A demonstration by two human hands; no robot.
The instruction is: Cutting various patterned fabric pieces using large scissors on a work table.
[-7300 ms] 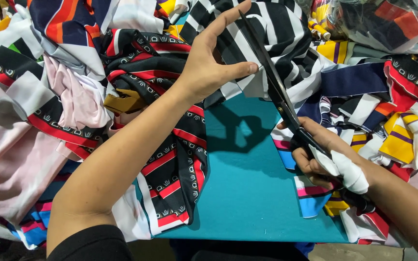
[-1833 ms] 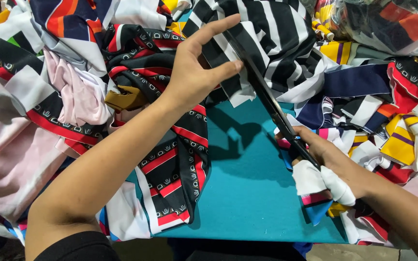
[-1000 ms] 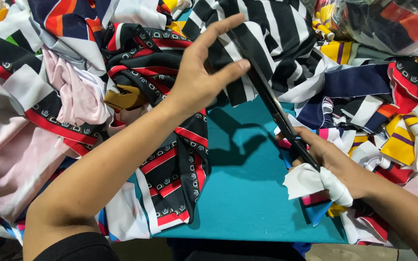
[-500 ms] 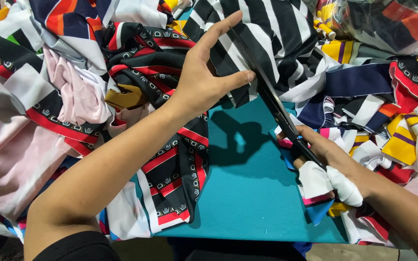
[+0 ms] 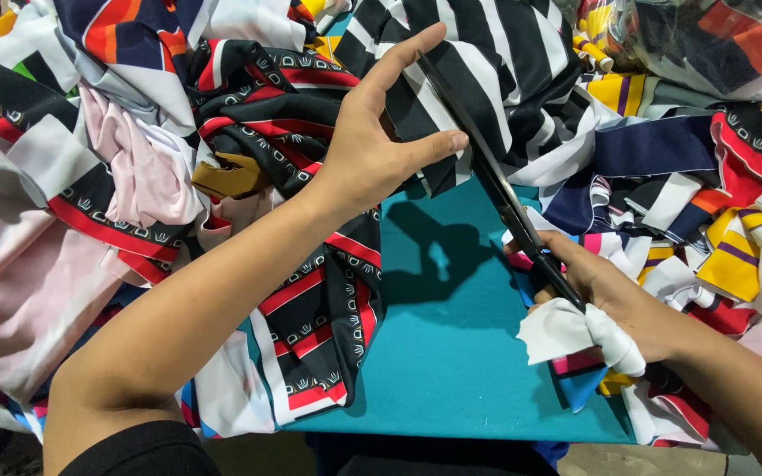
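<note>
Head view: a teal table top shows bare only in the lower middle of the frame; heaps of fabric scraps crowd it on the left, top and right, and a clear plastic bag of scraps sits in the upper right corner. Nothing of the room beyond shows. The left hand, centre top, pinches the black-and-white striped cloth between thumb and outstretched fingers, holding it taut. The right hand, right of centre, is wrapped around the cloth-bound handles of long dark scissors, whose blades run up-left against the striped cloth's edge.
</note>
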